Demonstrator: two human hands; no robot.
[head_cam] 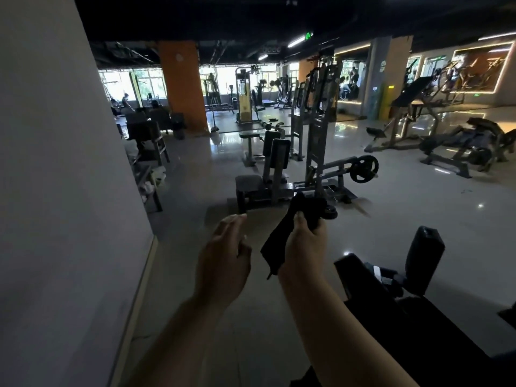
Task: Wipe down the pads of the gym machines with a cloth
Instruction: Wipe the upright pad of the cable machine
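right grip (305, 241) clutching black cloth (282, 236), cloth draping down its left side, left grip (223, 258) loose, empty

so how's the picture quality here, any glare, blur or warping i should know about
Head view: dim indoors, with the far windows blown out and the black cloth in the right hand nearly featureless; glare spots on the glossy floor; the wide lens bends the white wall at the left edge; the left hand looks slightly soft, as do the distant machines.
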